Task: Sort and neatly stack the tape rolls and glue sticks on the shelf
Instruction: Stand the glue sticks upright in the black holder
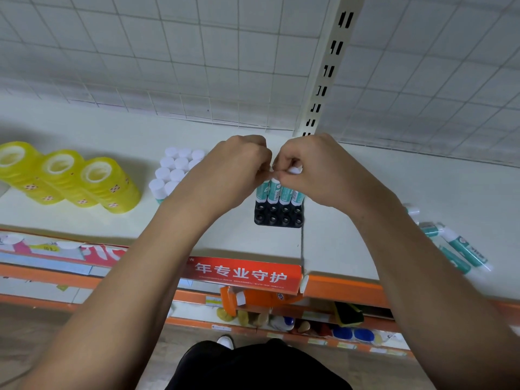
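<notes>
1. Standing at the far left of the shelf (365, 220) are three stacks of yellow tape rolls (67, 175), the leftmost cut off by the frame.
2. Clustered glue sticks (174, 173) stand upright, partly hidden by the left hand (225, 175). Its fingers curl inward, but I cannot tell what they pinch.
3. Teal glue sticks (278, 192) stand in a black tray (278, 218), their caps mostly covered.
4. The right hand (323, 173) has its fingers pinching a white cap.
5. Loose glue sticks (461, 249) lie far right, partly behind the forearm.

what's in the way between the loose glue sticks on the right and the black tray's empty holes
Nothing visible on the shelf: bare surface lies between the loose glue sticks and the black tray. Only the person's own right forearm crosses above that stretch.
</notes>
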A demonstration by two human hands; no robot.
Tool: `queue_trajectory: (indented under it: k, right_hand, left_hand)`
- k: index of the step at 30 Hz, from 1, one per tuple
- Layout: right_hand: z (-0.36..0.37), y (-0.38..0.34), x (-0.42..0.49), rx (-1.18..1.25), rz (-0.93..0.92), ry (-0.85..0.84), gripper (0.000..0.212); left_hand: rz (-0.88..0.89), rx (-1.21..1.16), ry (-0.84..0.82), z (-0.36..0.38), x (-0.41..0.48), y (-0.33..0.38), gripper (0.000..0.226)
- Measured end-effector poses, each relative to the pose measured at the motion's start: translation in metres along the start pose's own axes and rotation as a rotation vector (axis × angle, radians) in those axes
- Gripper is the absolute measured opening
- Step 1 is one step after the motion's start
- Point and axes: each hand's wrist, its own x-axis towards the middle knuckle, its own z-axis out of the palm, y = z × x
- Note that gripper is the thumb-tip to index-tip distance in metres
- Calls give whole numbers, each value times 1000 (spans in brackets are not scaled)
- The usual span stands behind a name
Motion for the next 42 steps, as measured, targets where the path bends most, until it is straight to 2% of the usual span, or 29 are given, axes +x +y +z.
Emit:
queue_trajectory:
  k: [4, 6, 8, 12, 16, 24, 28, 32, 36, 42]
  right_hand:
    - [-7, 6, -1, 47, 19, -51, 7]
    - [-15, 10, -6, 70, 56, -87, 24]
    - [-21, 15, -13, 85, 70, -43, 38]
    - [-25, 19, -26, 43, 64, 68, 19]
    - [-15, 17, -31, 42, -4, 116, 7]
    - [-10, 17, -32, 38, 23, 122, 6]
    - [-19, 19, -42, 61, 76, 125, 17]
    - [-31, 24, -65, -72, 153, 170, 19]
    - [-49, 38, -96, -203, 291, 167, 19]
    - [-69, 61, -156, -211, 446, 210, 12]
  left_hand:
    - [-44, -30, -16, -3, -3, 0, 13]
    - [-71, -54, -45, -5, -4, 0, 11]
    - [-77, -57, -35, -6, -5, 1, 15]
    - [-23, -53, 61, -7, -3, 6, 24]
    - [120, -79, 36, 5, 1, 14, 16]
    - [116, -86, 79, 13, 4, 16, 13]
    - [96, 4, 94, 6, 5, 23, 15]
    - [165, 69, 197, 1, 9, 44, 22]
    - [255, 89, 147, 18, 18, 70, 14]
    - [339, 24, -19, 56, 29, 107, 23]
